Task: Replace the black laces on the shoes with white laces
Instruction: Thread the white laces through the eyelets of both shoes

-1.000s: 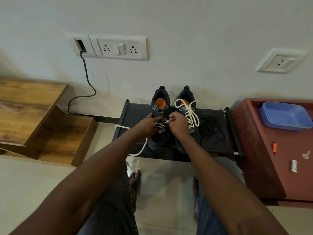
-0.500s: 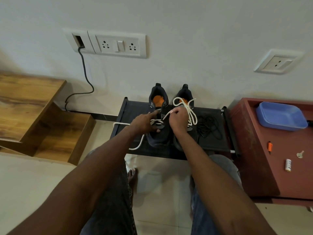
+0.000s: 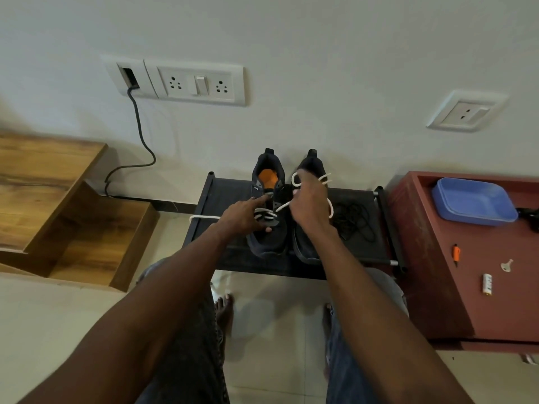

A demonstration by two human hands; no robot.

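White lace (image 3: 284,206) in right hand's (image 3: 309,204) grip

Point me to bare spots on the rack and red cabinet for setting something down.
Rack: free left of the left shoe, apart from the white lace tail. Right of the right shoe, black laces crowd it. Red cabinet: bare strip between its left edge and the orange item.
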